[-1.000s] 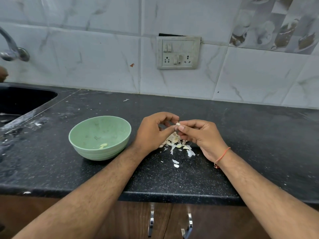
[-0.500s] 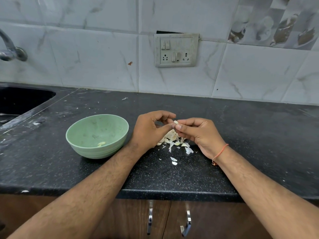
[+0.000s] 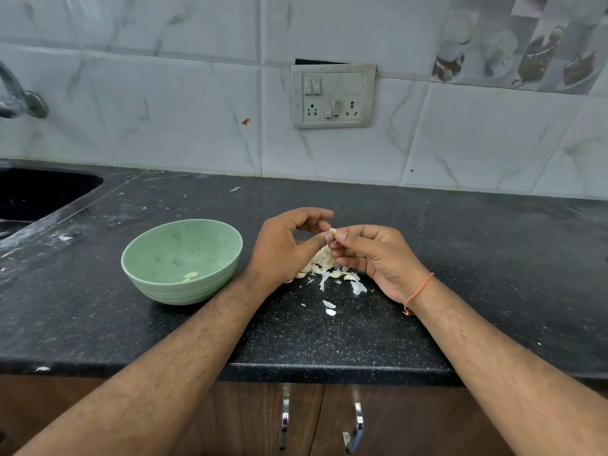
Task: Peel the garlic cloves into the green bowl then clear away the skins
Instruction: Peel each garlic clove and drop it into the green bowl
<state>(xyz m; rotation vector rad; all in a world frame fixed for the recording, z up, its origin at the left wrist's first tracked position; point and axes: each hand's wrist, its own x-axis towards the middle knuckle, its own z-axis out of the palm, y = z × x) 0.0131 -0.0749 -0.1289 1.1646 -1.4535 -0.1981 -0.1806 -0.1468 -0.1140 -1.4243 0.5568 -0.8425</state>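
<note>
right now i've got my left hand (image 3: 283, 248) and right hand (image 3: 371, 255) both pinching one garlic clove (image 3: 333, 231); i'd strip skin over the skins (image 3: 329, 271), then drop it in the green bowl (image 3: 144, 281).

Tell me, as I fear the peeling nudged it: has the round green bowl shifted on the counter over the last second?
No. The round green bowl keeps the same gap to the black sink and the pile of garlic skins; only the camera shifted.

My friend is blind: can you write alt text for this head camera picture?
Two hands pinch a garlic clove between them, left hand and right hand, above a pile of skins on a black counter. A green bowl holding a peeled clove stands left.
</note>
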